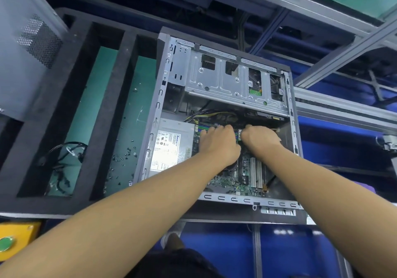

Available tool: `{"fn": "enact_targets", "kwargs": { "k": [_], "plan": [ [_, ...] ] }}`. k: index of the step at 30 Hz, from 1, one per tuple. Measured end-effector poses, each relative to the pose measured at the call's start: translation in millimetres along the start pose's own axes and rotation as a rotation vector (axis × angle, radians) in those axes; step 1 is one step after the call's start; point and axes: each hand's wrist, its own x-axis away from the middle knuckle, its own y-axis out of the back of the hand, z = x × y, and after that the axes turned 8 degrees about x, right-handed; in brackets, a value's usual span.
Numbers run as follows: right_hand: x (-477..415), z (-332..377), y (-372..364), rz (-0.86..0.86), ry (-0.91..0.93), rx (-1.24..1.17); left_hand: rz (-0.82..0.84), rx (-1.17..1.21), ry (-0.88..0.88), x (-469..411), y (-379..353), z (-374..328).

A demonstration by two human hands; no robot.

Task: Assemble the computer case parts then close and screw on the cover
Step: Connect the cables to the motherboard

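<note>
The open grey computer case (292, 114) lies on its side on the bench, with the motherboard (234, 183) and the silver power supply (171, 146) exposed. Both my hands reach deep inside, side by side over the memory slots (238, 134). My left hand (219, 142) has its fingers curled down onto the slot area. My right hand (258, 138) does the same just to its right. What the fingers hold or press is hidden beneath the hands. The grey side cover (23, 47) with its mesh vent leans at the far left.
A black foam tray (103, 114) left of the case holds loose screws (126, 155) in one channel and a black cable bundle (64, 159) in another. The drive cage (232, 80) fills the case's far end. A yellow box with a green button (8, 243) sits at lower left.
</note>
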Motion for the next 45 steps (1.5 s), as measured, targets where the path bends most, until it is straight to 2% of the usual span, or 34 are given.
{"fn": "enact_targets", "kwargs": {
  "k": [9, 16, 24, 34, 43, 45],
  "plan": [
    [-0.9, -4.8, -2.7, 0.022, -0.048, -0.145, 0.024, 0.037, -0.010, -0.2, -2.0, -1.0],
    [-4.2, 0.8, 2.1, 0.022, -0.004, 0.110, 0.046, 0.050, -0.020, 1.2, -0.8, -0.3],
    [-13.4, -0.1, 4.8, 0.149, -0.032, 0.052, 0.047, 0.042, -0.032, 0.1, -0.7, 0.5],
    [-20.6, -4.0, 4.2, 0.144, 0.070, 0.077, 0.059, 0.012, -0.023, -5.7, -4.7, -2.5],
    [-14.4, -5.6, 4.7, 0.164, 0.028, 0.009, 0.066, -0.003, -0.020, -6.4, -6.7, -2.7],
    [-13.3, -10.5, 5.9, 0.176, -0.028, -0.059, 0.059, -0.013, -0.025, -7.0, -6.3, -2.6]
  ]
}}
